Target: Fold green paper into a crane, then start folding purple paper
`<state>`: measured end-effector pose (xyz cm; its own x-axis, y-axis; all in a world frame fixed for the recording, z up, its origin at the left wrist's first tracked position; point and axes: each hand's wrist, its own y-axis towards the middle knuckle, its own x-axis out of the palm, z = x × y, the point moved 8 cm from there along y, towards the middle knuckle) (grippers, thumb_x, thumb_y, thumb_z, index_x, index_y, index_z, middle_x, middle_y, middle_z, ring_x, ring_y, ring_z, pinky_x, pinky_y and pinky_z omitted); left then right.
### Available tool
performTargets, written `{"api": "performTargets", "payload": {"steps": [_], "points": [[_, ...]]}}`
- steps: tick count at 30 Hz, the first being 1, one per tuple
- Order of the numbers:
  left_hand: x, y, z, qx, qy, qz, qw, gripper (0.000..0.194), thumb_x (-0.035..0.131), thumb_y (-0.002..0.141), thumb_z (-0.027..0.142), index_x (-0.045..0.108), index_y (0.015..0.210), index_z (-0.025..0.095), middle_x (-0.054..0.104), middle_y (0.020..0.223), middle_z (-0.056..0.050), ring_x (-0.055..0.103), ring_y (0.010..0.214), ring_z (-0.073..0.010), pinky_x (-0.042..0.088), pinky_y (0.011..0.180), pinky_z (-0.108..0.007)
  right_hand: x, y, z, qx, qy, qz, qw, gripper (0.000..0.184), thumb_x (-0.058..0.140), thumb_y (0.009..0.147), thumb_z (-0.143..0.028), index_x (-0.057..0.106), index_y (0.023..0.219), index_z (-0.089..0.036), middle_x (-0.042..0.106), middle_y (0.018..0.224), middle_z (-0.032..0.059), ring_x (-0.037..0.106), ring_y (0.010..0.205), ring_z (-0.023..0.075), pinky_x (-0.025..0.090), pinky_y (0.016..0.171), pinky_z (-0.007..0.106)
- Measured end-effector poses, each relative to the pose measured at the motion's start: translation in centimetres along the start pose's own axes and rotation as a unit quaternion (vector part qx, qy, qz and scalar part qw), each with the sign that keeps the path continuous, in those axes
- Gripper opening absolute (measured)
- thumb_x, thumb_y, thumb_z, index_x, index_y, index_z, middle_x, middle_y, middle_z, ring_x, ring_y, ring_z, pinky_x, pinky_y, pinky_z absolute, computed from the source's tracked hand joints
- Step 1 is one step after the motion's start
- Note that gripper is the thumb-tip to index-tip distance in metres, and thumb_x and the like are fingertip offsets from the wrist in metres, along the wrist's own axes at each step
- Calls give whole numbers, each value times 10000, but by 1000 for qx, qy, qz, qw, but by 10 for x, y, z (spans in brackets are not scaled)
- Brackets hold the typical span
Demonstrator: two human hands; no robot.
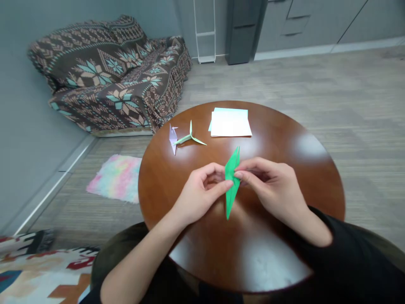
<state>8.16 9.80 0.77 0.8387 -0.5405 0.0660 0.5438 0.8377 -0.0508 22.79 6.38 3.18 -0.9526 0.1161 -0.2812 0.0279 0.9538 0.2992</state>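
Gripped by left hand (pixel 201 196) and right hand (pixel 274 190), folded green origami paper (pixel 232 181) is being pinched evenly at its middle

We note green origami piece (pixel 232 181), white paper sheets (pixel 230 123) on reddish-brown bench (pixel 284 135); brown sofa throw (pixel 107 80) patterned with teal-cream snowflakes; pastel pink-blue tie-dye mat (pixel 115 179) on floor.

The person wears a loose black top (pixel 354 261).
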Motion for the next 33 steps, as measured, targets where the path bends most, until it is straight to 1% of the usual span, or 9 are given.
{"api": "performTargets", "payload": {"steps": [3,7,11,14,18,21,26,30,33], "points": [[-5,0,3,11,48,32,998,153,741,869,293,695,903,151,745,861,-33,706,825,-172,556,768,-254,4,0,3,16,26,-19,999,104,713,930,-296,663,982,-221,778,877,39,759,770,205,615,694,314],[-5,0,0,1,87,11,996,140,698,899,276,716,939,143,753,853,-40,689,758,-148,528,709,-231,-6,4,5,9,69,15,997,355,777,868,-255,539,1132,-250,739,1068,50,747,890,201,608,702,294],[-9,-1,-1,-1,67,25,997,233,747,869,262,651,1058,168,773,824,-23,691,707,-136,521,679,-222,-8,12,9,21,37,-42,998,174,763,873,-282,651,983,-207,742,922,46,721,790,193,570,639,278],[-11,-2,-1,2,66,38,997,219,769,852,270,650,1001,163,779,814,-34,706,705,-146,536,680,-231,-7,15,13,46,34,-87,995,161,778,857,-328,706,887,-188,748,819,42,699,708,190,550,612,283],[-10,-2,0,5,65,32,997,186,771,850,300,712,929,143,780,827,-65,726,715,-168,569,696,-256,-2,14,9,41,35,-121,991,177,785,853,-353,724,893,-191,755,887,51,703,771,200,561,654,288],[-12,-2,2,18,61,55,997,188,800,826,296,720,896,140,771,786,-54,722,693,-158,566,680,-239,5,10,8,57,39,-158,985,164,773,865,-328,717,946,-197,738,844,27,677,689,170,550,603,271],[-8,-1,1,17,27,31,999,167,801,827,278,717,888,147,789,835,-57,747,734,-160,576,697,-228,3,8,12,86,83,-132,984,143,796,838,-292,706,881,-190,730,755,18,692,648,173,548,562,260],[-4,0,-2,10,5,10,1000,150,801,825,255,736,907,147,807,870,-71,777,795,-195,600,738,-256,4,7,12,90,106,-118,983,81,774,828,-215,700,851,-190,741,728,9,723,642,173,582,600,261],[-6,0,-2,14,1,16,1000,108,805,814,223,770,880,145,812,859,-66,777,782,-191,602,735,-249,7,6,10,99,119,-122,980,26,722,848,-176,705,832,-189,750,713,10,735,626,171,603,616,267]]}}
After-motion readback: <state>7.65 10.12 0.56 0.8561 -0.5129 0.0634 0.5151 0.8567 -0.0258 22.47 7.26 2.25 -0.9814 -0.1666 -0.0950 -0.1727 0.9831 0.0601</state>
